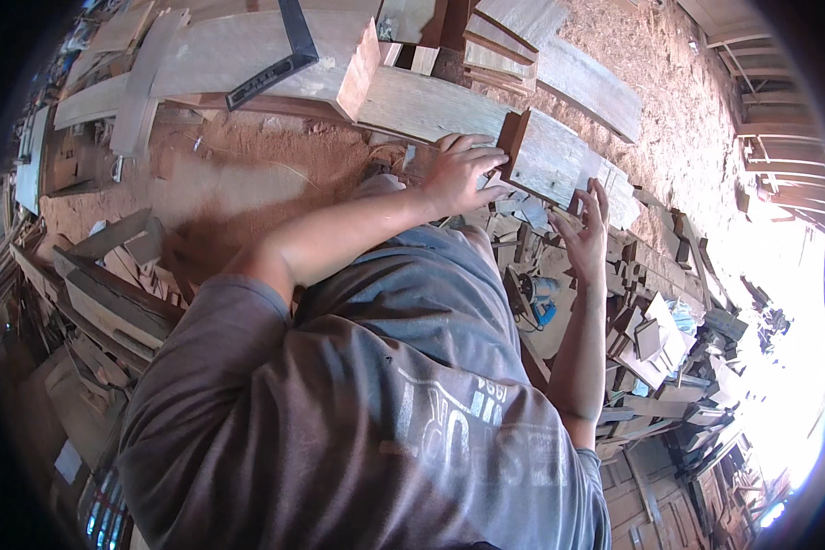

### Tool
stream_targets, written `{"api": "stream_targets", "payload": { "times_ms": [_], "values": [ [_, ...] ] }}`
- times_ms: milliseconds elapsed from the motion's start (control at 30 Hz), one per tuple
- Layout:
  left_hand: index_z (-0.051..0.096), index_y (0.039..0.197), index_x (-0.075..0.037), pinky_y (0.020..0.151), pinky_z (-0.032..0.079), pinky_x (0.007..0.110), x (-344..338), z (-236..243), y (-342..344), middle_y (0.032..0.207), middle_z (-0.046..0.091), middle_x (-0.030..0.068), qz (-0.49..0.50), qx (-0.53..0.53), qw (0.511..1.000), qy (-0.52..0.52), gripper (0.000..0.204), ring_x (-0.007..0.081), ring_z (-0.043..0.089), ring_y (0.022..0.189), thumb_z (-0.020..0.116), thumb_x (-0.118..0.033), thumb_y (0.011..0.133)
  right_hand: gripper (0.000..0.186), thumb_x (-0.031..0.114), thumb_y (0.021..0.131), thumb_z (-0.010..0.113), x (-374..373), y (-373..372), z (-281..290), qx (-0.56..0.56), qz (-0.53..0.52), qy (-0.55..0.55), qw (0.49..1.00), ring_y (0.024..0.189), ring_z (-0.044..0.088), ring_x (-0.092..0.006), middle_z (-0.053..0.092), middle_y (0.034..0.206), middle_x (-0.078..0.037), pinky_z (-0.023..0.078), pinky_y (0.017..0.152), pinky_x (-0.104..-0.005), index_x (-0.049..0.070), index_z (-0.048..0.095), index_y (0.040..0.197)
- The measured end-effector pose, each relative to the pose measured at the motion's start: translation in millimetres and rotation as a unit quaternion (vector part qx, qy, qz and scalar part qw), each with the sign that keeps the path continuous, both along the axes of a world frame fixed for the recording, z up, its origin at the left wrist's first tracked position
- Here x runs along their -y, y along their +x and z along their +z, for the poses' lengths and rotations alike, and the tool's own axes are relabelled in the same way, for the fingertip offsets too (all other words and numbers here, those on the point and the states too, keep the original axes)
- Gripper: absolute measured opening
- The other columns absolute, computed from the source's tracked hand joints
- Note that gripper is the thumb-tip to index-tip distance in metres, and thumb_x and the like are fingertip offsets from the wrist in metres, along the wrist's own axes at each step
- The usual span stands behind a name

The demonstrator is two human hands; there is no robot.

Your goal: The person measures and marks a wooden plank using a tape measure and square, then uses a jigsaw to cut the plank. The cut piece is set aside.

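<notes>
A pale, weathered wooden board [552,158] with a reddish-brown upright piece [515,145] at its left end lies across a long plank [431,105]. My left hand [458,174] reaches in from the left. Its fingers are stretched toward the reddish piece, with the fingertips at its face and the thumb apart near the lower corner. At the board's near right edge, my right hand [585,234] is raised with fingers apart, their tips close against the wood. Whether those fingertips press on the board is hard to see.
A black square [280,64] lies on the planks at left, beside another upright wood piece [357,71]. More boards [591,87] are at the far side. A blue power tool [541,301] sits among offcuts between my arms. Scrap wood [655,339] is piled at right, with frames [119,293] at left.
</notes>
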State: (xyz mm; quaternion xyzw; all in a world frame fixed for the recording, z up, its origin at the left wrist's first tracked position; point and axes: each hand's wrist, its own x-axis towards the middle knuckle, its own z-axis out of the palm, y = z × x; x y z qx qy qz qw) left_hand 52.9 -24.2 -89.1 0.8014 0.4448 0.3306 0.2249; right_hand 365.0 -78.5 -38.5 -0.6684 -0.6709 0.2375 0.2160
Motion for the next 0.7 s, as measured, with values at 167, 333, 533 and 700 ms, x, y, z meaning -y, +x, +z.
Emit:
{"api": "stream_targets", "payload": {
  "times_ms": [167,333,533,700],
  "values": [
    [0.082,0.123,-0.011,0.120,0.036,0.048,2,-5,7,0.133,0.079,0.0037,0.029,0.019,0.999,0.008,0.050,0.0256,0.060,0.137,0.088,-0.044,0.087,0.063,0.019,0.085,0.095,-9,12,-11,0.011,0.051,0.042,0.998,0.160,0.043,-0.0392,0.044,0.170,-0.020,0.046,0.124,-0.0516,0.006,0.066,0.140],
    [0.081,0.124,-0.012,0.120,0.037,0.047,4,-5,11,0.131,0.079,0.0057,0.047,0.026,0.999,-0.005,0.050,0.0270,0.061,0.137,0.089,-0.043,0.086,0.061,0.018,0.088,0.092,-15,18,-9,0.021,0.069,0.048,0.996,0.156,0.048,-0.0386,0.049,0.166,-0.021,0.044,0.124,-0.0518,0.007,0.065,0.141],
    [0.080,0.128,-0.013,0.120,0.037,0.047,5,-3,13,0.130,0.079,0.0066,0.060,0.042,0.997,-0.023,0.051,0.0277,0.061,0.136,0.088,-0.043,0.087,0.053,0.022,0.104,0.075,-32,13,13,-0.131,-0.141,-0.036,0.981,0.129,0.068,-0.0228,0.068,0.146,-0.016,0.057,0.102,-0.0405,0.000,0.057,0.149],
    [0.081,0.127,-0.013,0.120,0.037,0.045,3,-3,15,0.132,0.079,0.0046,0.059,0.027,0.998,-0.006,0.054,0.0247,0.061,0.135,0.089,-0.046,0.086,0.057,0.033,0.110,0.071,-51,-13,32,-0.317,-0.235,-0.163,0.904,0.119,0.070,-0.0250,0.067,0.139,-0.015,0.061,0.097,-0.0406,0.001,0.051,0.153]
  ]
}}
